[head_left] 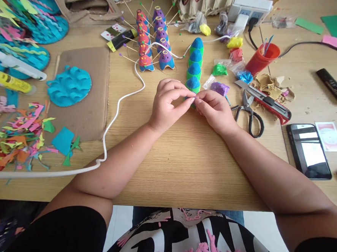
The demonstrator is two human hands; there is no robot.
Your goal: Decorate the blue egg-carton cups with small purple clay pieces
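My left hand [174, 103] and my right hand [216, 109] meet fingertip to fingertip over the table. Thumbs and forefingers are pinched on a tiny purple piece [194, 97], mostly hidden by the fingers. Just behind them stands a bumpy green and blue caterpillar [195, 65], its near end partly covered by my hands. To the right of it lies a lump of purple clay [220, 88] in a clear wrapper. Farther off are a red-and-blue caterpillar [144, 43] and a purple-and-blue caterpillar [163, 42], both with thin ball-tipped sticks along their sides.
Scissors [250, 115] and a red utility knife [270, 102] lie close to my right hand. A red cup [263, 57], a phone [309, 151] and a power strip [249, 9] are farther right. A white cable [118, 106] crosses my left forearm. Cardboard [79, 123] and paper scraps [23, 138] lie left.
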